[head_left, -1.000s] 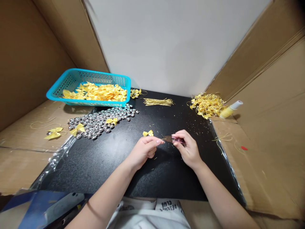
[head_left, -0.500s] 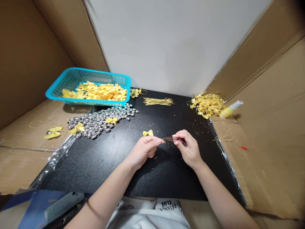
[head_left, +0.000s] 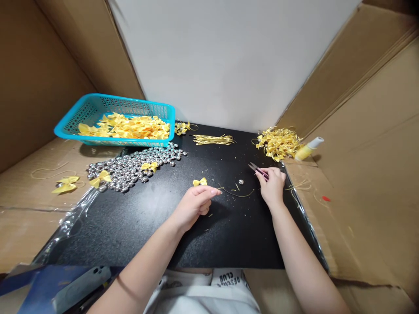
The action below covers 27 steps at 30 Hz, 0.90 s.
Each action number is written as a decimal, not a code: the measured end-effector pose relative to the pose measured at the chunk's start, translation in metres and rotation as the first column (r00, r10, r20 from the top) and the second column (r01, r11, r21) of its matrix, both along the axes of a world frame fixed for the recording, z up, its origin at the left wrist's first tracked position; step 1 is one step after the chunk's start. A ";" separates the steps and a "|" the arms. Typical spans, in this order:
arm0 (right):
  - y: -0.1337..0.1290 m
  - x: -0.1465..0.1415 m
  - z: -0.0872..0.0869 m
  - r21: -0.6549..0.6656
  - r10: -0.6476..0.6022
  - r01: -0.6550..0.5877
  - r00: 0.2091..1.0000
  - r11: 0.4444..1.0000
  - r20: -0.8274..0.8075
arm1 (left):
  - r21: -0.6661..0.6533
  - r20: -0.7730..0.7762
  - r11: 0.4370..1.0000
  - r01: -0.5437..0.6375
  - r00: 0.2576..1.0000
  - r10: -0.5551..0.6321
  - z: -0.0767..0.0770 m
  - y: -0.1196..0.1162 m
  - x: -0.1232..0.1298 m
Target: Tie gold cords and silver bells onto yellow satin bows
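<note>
Thumb and forefinger together, the left hand (head_left: 198, 205) was pinching a thin gold cord (head_left: 240, 196), right there on the person's side of the cord bundle (head_left: 214, 139)! From those fingertips the cord curved rightward, low over the black tabletop (head_left: 131, 231), well nearer the person than the bundle. And the right hand (head_left: 273, 185)? Wrapped around a pair of snips (head_left: 259, 171), to the bundle's right and nearer the person, blades angled up and to the left, tips slightly apart! One silver bead (head_left: 241, 182) sat between the hands, on the bundle's near side and a touch to its right, while a yellow bow (head_left: 200, 182) lay on the near side too, a little left. Out left of the bundle stood a blue basket (head_left: 124, 141) of yellow bows, with silver beads (head_left: 131, 168) spread left and nearer; off to the bundle's right, a heap of corded bows (head_left: 278, 143) crowded a yellow spool (head_left: 308, 148).
</note>
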State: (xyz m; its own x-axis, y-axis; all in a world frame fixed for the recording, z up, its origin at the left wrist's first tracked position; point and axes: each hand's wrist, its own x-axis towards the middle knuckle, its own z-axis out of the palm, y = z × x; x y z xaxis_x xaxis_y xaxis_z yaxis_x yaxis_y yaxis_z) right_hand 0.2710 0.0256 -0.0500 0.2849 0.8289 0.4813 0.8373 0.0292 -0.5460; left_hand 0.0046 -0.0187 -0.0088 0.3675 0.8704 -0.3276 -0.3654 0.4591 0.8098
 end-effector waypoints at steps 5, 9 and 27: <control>-0.001 0.004 -0.007 -0.037 -0.123 0.123 0.992 0.992 0.001 | 0.009 0.004 1.000 -0.015 1.000 0.015 0.003 0.000 0.000; -0.001 0.002 -0.009 -0.054 -0.152 0.150 0.987 0.987 -0.041 | 0.002 0.007 1.000 -0.027 1.000 0.027 0.001 0.001 -0.001; -0.114 -0.130 0.033 -0.095 -0.151 -0.800 0.005 0.593 -0.989 | 0.097 0.162 0.957 -0.272 0.954 0.254 0.018 0.011 -0.014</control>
